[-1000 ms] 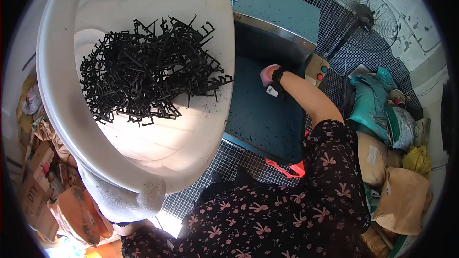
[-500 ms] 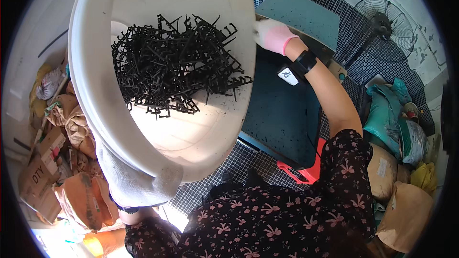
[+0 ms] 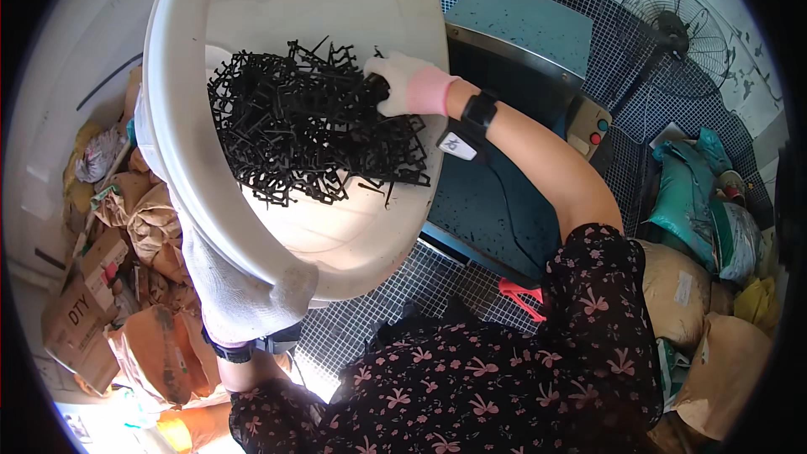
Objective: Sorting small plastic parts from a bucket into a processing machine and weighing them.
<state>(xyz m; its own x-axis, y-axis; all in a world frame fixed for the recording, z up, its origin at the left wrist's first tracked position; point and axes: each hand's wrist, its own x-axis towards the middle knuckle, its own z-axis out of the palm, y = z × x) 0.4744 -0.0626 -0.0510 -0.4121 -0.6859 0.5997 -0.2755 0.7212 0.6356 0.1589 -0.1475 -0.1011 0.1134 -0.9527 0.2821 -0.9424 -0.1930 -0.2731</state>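
Note:
A large white plastic basin is held up and tilted toward me. A tangled heap of black plastic frame parts lies inside it. My left hand, in a white glove, grips the basin's lower rim. My right hand, in a white and pink glove with a black wrist strap, reaches into the basin and rests on the right edge of the heap, fingers curled around some pieces.
A dark green machine with a metal hopper stands behind the basin on a mesh floor. Crumpled brown paper sacks and cartons lie at the left, filled sacks at the right, a fan at the back.
The basin has swung right and nearer to me. My right hand left the machine's side, came over the rim and now sits on the black parts.

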